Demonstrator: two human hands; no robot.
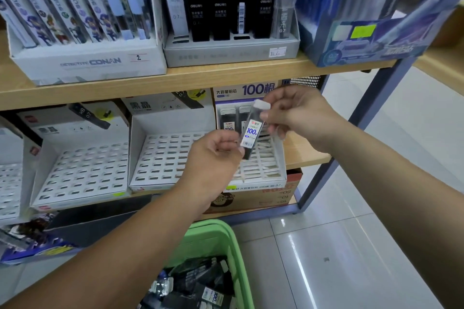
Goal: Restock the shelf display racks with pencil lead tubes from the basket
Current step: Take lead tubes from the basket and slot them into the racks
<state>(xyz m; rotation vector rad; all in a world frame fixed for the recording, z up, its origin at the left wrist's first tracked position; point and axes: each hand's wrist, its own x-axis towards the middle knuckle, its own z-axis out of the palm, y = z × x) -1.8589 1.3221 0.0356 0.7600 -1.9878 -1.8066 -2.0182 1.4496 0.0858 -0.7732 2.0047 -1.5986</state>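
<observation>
Head view showed us pinching one pencil lead tube (pixel 251 133) nearly upright, left hand (pixel 213 155) at its base, right hand (pixel 298 118) near its cap, probably to line it up over the right-hand slotted rack (pixel 266 170).

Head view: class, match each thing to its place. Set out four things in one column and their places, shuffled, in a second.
1 tube
2 basket
3 Conan box
4 middle rack

A on the floor
B upper shelf, left
C pinched by left hand and right hand
D lower shelf, slots empty

Pairs: 1-C, 2-A, 3-B, 4-D
</observation>
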